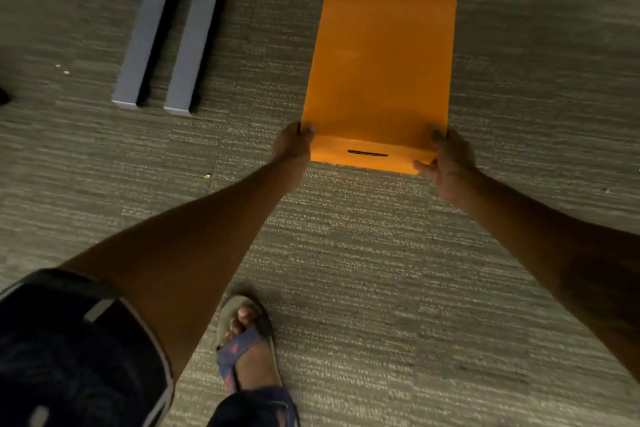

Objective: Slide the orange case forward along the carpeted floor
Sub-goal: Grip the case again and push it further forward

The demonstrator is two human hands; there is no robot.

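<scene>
I am watching the orange case lying flat and closed on the carpeted floor, its long side running away from me toward the far edge of the carpet; since it is shut, I cannot tell what it is holding. Its top face is showing as plain, smooth bright orange, and a narrow near end panel is carrying a thin dark slot at its middle. My left hand is gripping the near left corner, thumb lying on the top face and the fingers curling down the side. My right hand is clasping the near right corner, thumb resting on the top edge and fingertips pressing against the end panel. Both arms are reaching out nearly straight. Well to the left of the case, two grey furniture legs are resting side by side on the carpet, running roughly parallel to it. Near the bottom edge of the carpet, my sandalled foot is standing flat, and a dark garment with a pale band is filling the lower left corner.
</scene>
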